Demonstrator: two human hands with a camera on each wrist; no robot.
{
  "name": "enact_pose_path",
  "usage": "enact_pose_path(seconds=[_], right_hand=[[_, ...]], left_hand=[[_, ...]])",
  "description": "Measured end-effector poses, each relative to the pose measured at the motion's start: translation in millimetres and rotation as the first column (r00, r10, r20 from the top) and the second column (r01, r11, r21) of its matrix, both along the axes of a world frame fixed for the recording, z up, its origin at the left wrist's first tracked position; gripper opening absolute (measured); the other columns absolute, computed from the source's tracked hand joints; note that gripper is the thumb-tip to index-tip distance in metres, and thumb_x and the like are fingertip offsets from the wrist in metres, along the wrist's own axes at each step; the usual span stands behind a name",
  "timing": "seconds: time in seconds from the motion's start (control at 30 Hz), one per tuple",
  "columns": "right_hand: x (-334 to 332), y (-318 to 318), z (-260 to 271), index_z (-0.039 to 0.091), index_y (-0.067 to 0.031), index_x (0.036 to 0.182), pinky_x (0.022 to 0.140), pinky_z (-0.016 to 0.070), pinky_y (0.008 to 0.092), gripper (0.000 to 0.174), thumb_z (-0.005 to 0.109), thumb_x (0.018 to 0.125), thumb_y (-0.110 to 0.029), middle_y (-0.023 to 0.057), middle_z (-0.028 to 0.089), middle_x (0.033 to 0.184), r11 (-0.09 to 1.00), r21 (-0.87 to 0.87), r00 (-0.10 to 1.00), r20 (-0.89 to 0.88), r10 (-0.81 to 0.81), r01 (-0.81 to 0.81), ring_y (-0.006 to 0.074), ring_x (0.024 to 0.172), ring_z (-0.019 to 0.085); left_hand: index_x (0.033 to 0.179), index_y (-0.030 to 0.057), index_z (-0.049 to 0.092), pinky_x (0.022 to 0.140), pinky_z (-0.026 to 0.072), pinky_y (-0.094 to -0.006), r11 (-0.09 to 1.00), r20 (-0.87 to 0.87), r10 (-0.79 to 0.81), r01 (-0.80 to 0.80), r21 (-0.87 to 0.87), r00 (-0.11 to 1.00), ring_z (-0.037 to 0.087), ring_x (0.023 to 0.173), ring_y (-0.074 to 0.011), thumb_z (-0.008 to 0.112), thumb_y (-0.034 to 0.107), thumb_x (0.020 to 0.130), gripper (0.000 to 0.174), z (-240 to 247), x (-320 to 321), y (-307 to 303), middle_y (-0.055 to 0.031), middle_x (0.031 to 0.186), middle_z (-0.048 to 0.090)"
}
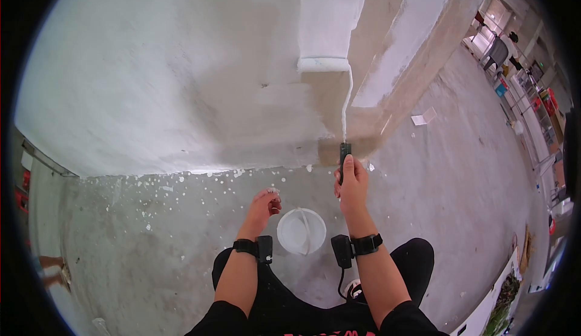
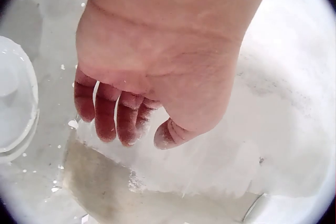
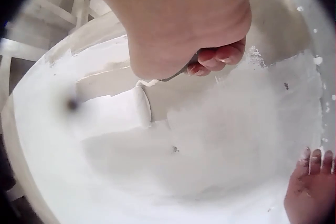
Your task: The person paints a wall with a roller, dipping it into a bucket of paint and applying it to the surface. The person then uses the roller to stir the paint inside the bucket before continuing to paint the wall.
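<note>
In the head view my right hand (image 1: 353, 184) grips the dark handle (image 1: 345, 154) of a paint roller. The white roller head (image 1: 324, 65) lies against the wall (image 1: 242, 82), at the lower end of a wet white strip. In the right wrist view the fingers (image 3: 223, 58) curl round the handle, mostly hidden by the palm, and the roller head (image 3: 131, 108) touches the wall. My left hand (image 1: 264, 207) hangs loosely curled and holds nothing, left of a white bucket (image 1: 280, 232). White paint marks its fingertips in the left wrist view.
Bare tan patches (image 1: 378, 18) show between white strips near the wall's right edge. Paint drops spot the floor (image 1: 181, 215) along the wall's foot. A folded paper (image 1: 423, 117) lies on the floor to the right. Farther right are shelves with goods and a chair (image 1: 497, 51).
</note>
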State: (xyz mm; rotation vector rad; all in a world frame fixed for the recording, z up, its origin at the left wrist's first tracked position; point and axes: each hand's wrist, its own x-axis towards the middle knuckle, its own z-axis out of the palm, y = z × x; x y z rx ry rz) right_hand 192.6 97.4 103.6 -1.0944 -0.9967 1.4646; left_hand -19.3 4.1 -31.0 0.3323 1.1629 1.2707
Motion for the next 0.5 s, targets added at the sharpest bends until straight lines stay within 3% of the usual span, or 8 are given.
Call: enact_pose_path(seconds=[0.23, 0.27, 0.3, 0.5], right_hand=[[0, -4, -43, 0.054, -0.0032, 0.092, 0.033, 0.03, 0.0232, 0.036, 0.047, 0.102, -0.037, -0.0003, 0.047, 0.061, 1.0, 0.022, 0.998, 0.066, -0.022, 0.021, 0.0062, 0.037, 0.038], [-1, -6, -49, 0.052, -0.0057, 0.085, 0.035, 0.03, 0.0227, 0.034, 0.049, 0.101, -0.036, -0.0016, 0.047, 0.059, 0.999, 0.003, 0.997, 0.057, -0.042, 0.042, 0.0053, 0.04, 0.038], [-2, -8, -54, 0.05, -0.0083, 0.078, 0.037, 0.03, 0.0223, 0.034, 0.051, 0.1, -0.034, -0.0029, 0.046, 0.057, 0.998, -0.016, 0.997, 0.048, -0.061, 0.062, 0.0044, 0.042, 0.039], [3, -19, -83, 0.05, -0.009, 0.077, 0.034, 0.0284, 0.0231, 0.035, 0.051, 0.1, -0.036, -0.0022, 0.046, 0.056, 0.99, -0.121, 0.995, 0.077, -0.06, 0.069, 0.005, 0.039, 0.037]], left_hand=[[0.093, 0.0113, 0.057, 0.066, 0.0463, -0.0285, 0.999, 0.004, -0.044, 0.044, 0.015, 0.999, 0.058, 0.072, -0.0128, 0.056, 0.019, 0.092, 0.008, 4, 5, 3, -0.0001, 0.079, 0.058], [0.091, 0.0121, 0.055, 0.068, 0.0469, -0.0293, 0.998, 0.001, -0.052, 0.052, 0.022, 0.999, 0.057, 0.073, -0.0128, 0.053, 0.019, 0.093, 0.008, 4, 5, 4, 0.0006, 0.078, 0.057], [0.091, 0.0121, 0.055, 0.068, 0.0469, -0.0293, 0.999, 0.0, -0.049, 0.049, 0.023, 0.999, 0.057, 0.073, -0.0128, 0.053, 0.019, 0.093, 0.008, 5, 5, 4, 0.0006, 0.078, 0.057], [0.095, 0.0103, 0.059, 0.064, 0.0456, -0.028, 1.0, 0.013, -0.014, 0.014, 0.026, 1.0, 0.058, 0.07, -0.0126, 0.059, 0.019, 0.091, 0.01, 7, 3, 1, -0.0005, 0.079, 0.059]])
